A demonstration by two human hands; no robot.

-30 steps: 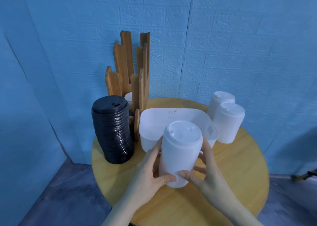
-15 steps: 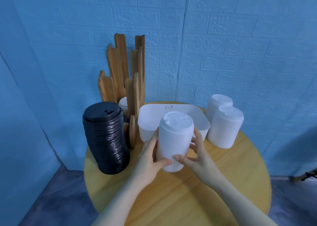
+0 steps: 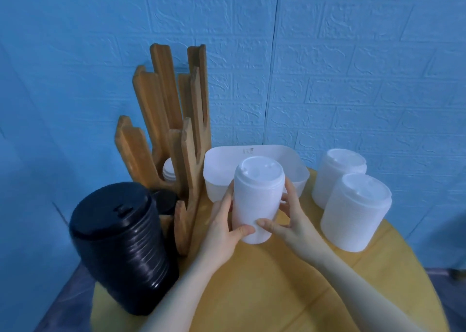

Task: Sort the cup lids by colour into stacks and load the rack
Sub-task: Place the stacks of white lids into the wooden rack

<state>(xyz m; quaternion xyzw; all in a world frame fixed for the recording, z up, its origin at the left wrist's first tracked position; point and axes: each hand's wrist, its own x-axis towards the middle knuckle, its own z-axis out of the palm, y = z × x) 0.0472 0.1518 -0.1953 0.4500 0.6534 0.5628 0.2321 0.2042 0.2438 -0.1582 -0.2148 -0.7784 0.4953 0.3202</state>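
White plastic, a tall stack of white cup lids [image 3: 257, 200], stands upright between my palms, its long axis vertical. My left hand [image 3: 224, 220] and right hand [image 3: 285, 218] both wrap it low down, thumbs nearly meeting in front. The wooden rack [image 3: 171, 135] is my landmark: the stack sits just right of it and nearer me, in front of the white tub [image 3: 214, 170]. My left hand lies closer to the rack, so I judge the stack must travel left and up over the slats.
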